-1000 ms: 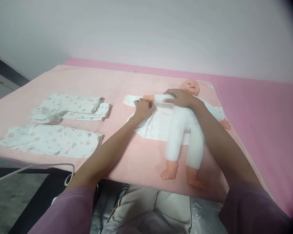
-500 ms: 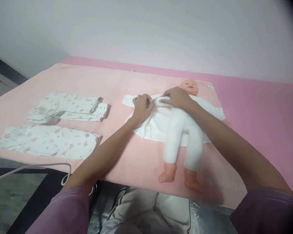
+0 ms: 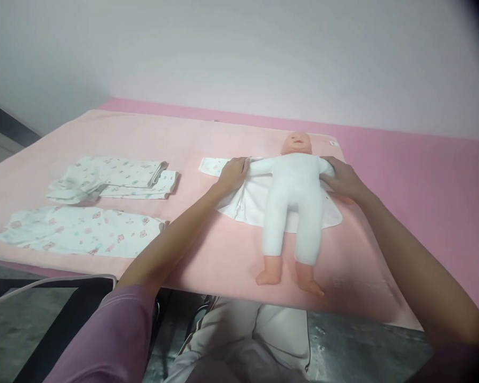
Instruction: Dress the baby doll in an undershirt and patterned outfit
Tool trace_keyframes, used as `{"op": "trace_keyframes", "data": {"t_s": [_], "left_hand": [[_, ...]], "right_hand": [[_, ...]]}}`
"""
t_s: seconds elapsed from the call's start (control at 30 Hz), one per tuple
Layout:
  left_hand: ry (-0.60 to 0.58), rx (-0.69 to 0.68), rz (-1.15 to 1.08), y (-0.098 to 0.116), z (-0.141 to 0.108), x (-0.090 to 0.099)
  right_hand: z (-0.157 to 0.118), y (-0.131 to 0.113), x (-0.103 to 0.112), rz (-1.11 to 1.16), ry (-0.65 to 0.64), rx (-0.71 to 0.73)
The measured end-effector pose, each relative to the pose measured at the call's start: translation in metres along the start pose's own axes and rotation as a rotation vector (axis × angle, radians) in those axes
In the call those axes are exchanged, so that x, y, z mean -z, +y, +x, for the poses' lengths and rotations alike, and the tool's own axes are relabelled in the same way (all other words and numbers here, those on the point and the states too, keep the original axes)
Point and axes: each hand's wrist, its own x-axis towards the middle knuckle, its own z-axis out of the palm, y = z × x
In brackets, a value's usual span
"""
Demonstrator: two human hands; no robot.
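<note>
A baby doll [image 3: 295, 181] with a white cloth body lies on its back, face up, on an open white baby shirt [image 3: 247, 205]. One shirt sleeve [image 3: 213, 166] stretches out to the left, its cuff flat on the blanket. My left hand [image 3: 234, 173] is closed over the end of the doll's arm on that side, where it meets the sleeve; the doll's hand there is hidden. On the other side my right hand [image 3: 341, 178] wraps round the doll's other arm, thumb in front.
Folded printed baby clothes [image 3: 120, 175] and a second printed garment [image 3: 80, 231] lie to the left on the pink blanket [image 3: 191, 239]. A white cable [image 3: 64, 277] crosses the lower left, by the table's front edge. Behind stands a pale wall [image 3: 239, 58].
My right hand has left the doll's arm on the left side and moved right to its other arm. My left hand stays by the sleeve. The view has shifted slightly.
</note>
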Motion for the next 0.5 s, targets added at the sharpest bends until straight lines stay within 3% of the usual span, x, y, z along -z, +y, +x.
{"op": "trace_keyframes", "data": {"t_s": [0.1,0.27,0.33,0.43,0.5], "left_hand": [[0.005,0.007,0.027,0.002,0.006,0.007],[-0.007,0.018,0.048,0.005,0.014,0.021],[-0.045,0.027,0.078,0.003,0.014,0.024],[-0.098,0.030,0.152,-0.001,0.013,0.022],[-0.130,0.034,0.167,-0.003,0.013,0.018]], "right_hand": [[0.015,-0.030,-0.006,0.037,0.048,0.054],[0.041,-0.080,-0.019,0.077,0.005,0.211],[0.051,-0.085,-0.023,0.056,-0.045,0.212],[0.058,-0.072,-0.024,0.028,-0.123,0.202],[0.053,-0.061,-0.028,-0.022,-0.086,0.214]]}}
